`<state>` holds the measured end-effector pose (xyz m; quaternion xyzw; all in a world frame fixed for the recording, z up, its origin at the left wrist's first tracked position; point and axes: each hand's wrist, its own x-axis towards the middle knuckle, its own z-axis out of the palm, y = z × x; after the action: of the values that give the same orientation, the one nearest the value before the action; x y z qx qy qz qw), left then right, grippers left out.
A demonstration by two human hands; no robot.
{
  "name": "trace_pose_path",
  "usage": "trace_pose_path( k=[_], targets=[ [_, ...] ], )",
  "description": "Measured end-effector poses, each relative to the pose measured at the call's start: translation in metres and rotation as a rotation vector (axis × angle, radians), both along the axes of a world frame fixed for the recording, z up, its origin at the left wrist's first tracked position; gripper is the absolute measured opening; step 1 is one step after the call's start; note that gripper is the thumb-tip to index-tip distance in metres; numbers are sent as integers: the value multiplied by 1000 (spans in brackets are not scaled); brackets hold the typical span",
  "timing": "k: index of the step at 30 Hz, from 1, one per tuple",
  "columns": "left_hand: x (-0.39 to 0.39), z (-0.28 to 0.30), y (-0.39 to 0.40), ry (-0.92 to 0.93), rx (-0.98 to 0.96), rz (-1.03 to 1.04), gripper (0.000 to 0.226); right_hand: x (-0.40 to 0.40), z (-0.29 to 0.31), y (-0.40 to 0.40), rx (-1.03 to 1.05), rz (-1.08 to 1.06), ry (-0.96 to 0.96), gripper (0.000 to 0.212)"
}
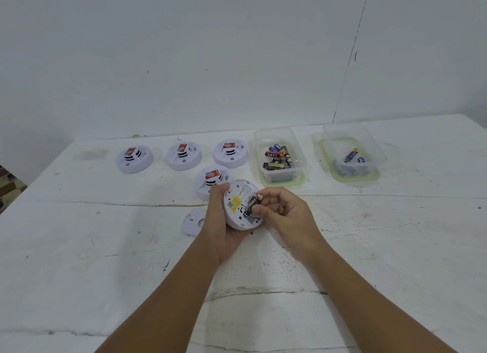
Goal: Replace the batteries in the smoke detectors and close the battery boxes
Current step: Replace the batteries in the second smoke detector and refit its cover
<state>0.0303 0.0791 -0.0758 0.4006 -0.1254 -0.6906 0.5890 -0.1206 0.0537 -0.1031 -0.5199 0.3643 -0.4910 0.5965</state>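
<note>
My left hand [220,221] grips a round white smoke detector [238,202], turned back side up above the table, its battery bay uncovered. My right hand [283,213] pinches a black and red battery [253,202] whose lower end sits in that bay. The white battery cover [193,222] lies on the table to the left of my left hand. Several other white smoke detectors rest face up behind: three in a row [134,158] [183,155] [231,152] and one closer [212,180], partly hidden by my left hand.
A clear plastic box [279,159] with several mixed batteries stands behind my right hand. A second clear box [351,156] holding a few blue batteries sits further right. The white table [105,260] meets a white wall at the back.
</note>
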Motion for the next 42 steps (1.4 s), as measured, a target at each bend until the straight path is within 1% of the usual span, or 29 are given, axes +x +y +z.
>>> trace_pose_path(
  k=[4, 8, 15, 23, 29, 33, 35, 38, 39, 42],
  targets=[
    [0, 1, 0, 6, -2, 7, 51, 2, -3, 0, 6, -34, 4, 28],
    [1, 1, 1, 1, -3, -5, 50, 3, -4, 0, 18, -75, 2, 32],
    [0, 2, 2, 4, -1, -20, 53, 3, -4, 0, -2, -75, -7, 38],
    [0, 2, 0, 6, 22, 2, 49, 3, -3, 3, -63, -129, 86, 24],
    [-1, 3, 1, 1, 8, -12, 50, 3, -4, 5, -89, -137, 162, 21],
    [0, 1, 0, -7, 20, -1, 52, 3, -3, 6, -87, -163, 122, 26],
    [-1, 2, 0, -4, 27, -1, 51, 2, -2, 6, -94, -180, 101, 24],
    [-1, 2, 1, 11, 32, -4, 51, 2, 0, 12, -171, -206, 132, 21],
    [-1, 2, 0, 17, 33, -5, 51, 3, 0, 15, -235, -222, 182, 20],
    [-1, 2, 1, 33, 42, -10, 53, 4, -3, 19, -518, -272, 362, 18]
  ],
)
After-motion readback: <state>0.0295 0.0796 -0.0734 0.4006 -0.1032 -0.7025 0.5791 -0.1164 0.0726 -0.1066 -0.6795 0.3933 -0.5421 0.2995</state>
